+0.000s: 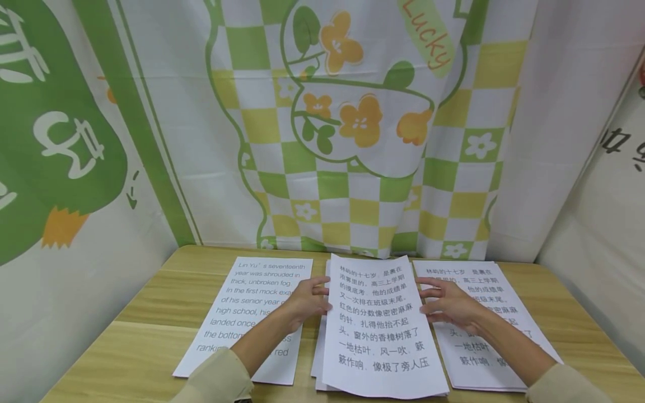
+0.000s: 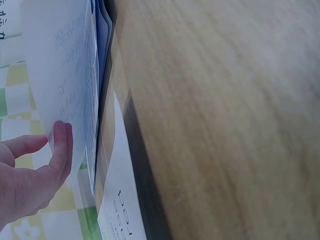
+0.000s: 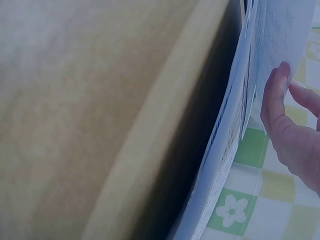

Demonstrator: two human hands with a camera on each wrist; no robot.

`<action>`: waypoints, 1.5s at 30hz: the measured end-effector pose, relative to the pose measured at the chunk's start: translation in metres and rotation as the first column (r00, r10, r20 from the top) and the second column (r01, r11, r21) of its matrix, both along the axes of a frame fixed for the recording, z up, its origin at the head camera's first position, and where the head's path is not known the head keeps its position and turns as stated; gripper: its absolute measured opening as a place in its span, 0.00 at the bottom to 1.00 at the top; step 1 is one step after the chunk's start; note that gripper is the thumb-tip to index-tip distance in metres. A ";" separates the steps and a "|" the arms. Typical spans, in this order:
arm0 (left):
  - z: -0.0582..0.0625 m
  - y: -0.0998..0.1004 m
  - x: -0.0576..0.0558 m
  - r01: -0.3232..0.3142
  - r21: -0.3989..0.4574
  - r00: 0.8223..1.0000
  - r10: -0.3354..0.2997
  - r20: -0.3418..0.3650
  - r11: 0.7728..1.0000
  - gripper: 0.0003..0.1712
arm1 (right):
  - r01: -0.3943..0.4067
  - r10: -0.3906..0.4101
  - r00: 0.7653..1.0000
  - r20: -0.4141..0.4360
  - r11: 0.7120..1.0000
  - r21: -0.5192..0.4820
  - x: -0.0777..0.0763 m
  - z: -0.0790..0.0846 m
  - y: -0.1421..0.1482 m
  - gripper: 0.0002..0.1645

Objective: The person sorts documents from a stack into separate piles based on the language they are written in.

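Note:
A white sheet (image 1: 378, 327) printed with Chinese text is held between both hands, raised over a middle pile of paper (image 1: 321, 358) that it mostly covers. My left hand (image 1: 308, 302) pinches its left edge; thumb and fingers meet on the paper in the left wrist view, where the sheet's back (image 2: 55, 75) shows faint print. On the opposite edge my right hand (image 1: 453, 305) grips likewise, as the right wrist view shows the thumb on one face and fingers (image 3: 277, 95) on the other. The sheet bows slightly, its lower edge nearest me.
To the left lies a sheet with English text (image 1: 242, 305), partly under my left forearm. A stack with Chinese text (image 1: 478, 358) lies to the right, partly under the right hand and arm. The wooden table (image 1: 146, 330) meets a checkered, flowered curtain (image 1: 347, 184) behind.

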State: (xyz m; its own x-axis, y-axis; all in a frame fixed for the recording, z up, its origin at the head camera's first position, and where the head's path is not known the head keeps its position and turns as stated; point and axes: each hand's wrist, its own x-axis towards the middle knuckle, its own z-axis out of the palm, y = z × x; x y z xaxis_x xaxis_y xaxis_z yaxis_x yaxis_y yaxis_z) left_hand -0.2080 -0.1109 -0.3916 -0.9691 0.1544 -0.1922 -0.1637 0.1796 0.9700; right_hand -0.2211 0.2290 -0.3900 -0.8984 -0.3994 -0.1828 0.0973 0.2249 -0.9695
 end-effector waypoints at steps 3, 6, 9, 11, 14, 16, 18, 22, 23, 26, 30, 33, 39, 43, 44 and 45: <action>0.001 0.000 0.000 -0.001 0.002 1.000 0.001 -0.004 1.000 0.44 | 0.005 -0.005 1.000 -0.001 1.000 0.002 -0.001 0.001 0.001 0.50; 0.001 0.001 0.001 0.007 0.012 1.000 -0.007 -0.014 1.000 0.44 | 0.018 -0.019 1.000 0.003 1.000 0.005 -0.002 0.002 0.002 0.50; 0.001 0.002 0.001 0.013 0.027 1.000 -0.012 -0.020 1.000 0.44 | 0.029 -0.029 1.000 0.005 1.000 0.000 -0.002 0.001 0.004 0.50; 0.001 0.003 0.000 0.014 0.033 1.000 -0.013 -0.017 0.999 0.44 | 0.028 -0.028 1.000 0.004 1.000 -0.007 -0.003 0.000 0.005 0.50; 0.001 0.004 0.000 0.011 0.037 1.000 -0.011 -0.009 0.999 0.45 | 0.024 -0.024 1.000 -0.004 1.000 -0.007 -0.003 0.000 0.008 0.50; 0.000 0.005 -0.001 0.009 0.038 1.000 -0.008 -0.006 0.999 0.45 | 0.025 -0.025 1.000 -0.005 1.000 -0.009 -0.003 0.000 0.010 0.51; 0.000 0.007 -0.001 0.005 0.039 1.000 -0.005 -0.006 0.999 0.46 | 0.024 -0.024 1.000 -0.002 1.000 -0.015 -0.003 0.000 0.011 0.51; 0.000 0.008 -0.002 0.006 0.037 1.000 -0.005 -0.013 0.999 0.46 | 0.037 -0.037 0.999 0.006 0.999 -0.013 -0.003 0.001 0.013 0.51; 0.000 0.009 -0.002 0.006 0.039 1.000 -0.005 -0.014 0.999 0.47 | 0.040 -0.040 0.999 0.006 0.999 -0.009 -0.002 0.002 0.013 0.51; 0.000 0.010 -0.003 0.009 0.043 1.000 -0.009 -0.015 0.999 0.47 | 0.056 -0.056 0.998 0.006 0.998 0.006 -0.001 0.002 0.013 0.51; 0.000 0.011 -0.003 0.008 0.046 1.000 -0.007 -0.010 0.999 0.47 | 0.065 -0.065 0.998 0.004 0.998 0.018 0.000 0.003 0.014 0.52; 0.000 0.013 -0.003 0.004 0.041 1.000 -0.004 -0.007 0.999 0.47 | 0.063 -0.063 0.998 -0.002 0.998 0.015 0.000 0.003 0.017 0.52; 0.001 0.017 -0.002 0.013 0.054 1.000 -0.013 -0.004 0.998 0.48 | 0.051 -0.051 0.999 -0.007 0.999 0.000 -0.001 0.003 0.023 0.52; 0.002 0.020 -0.002 0.016 0.061 1.000 -0.016 0.002 0.998 0.48 | 0.055 -0.055 0.999 0.000 0.998 -0.011 -0.001 0.003 0.026 0.52; 0.002 0.021 -0.002 0.016 0.066 1.000 -0.017 0.003 0.998 0.49 | 0.053 -0.053 0.999 0.000 0.999 -0.014 -0.001 0.002 0.027 0.52; 0.002 0.021 -0.002 0.016 0.070 1.000 -0.017 0.003 0.997 0.49 | 0.049 -0.049 0.999 0.000 0.999 -0.016 -0.001 0.002 0.028 0.52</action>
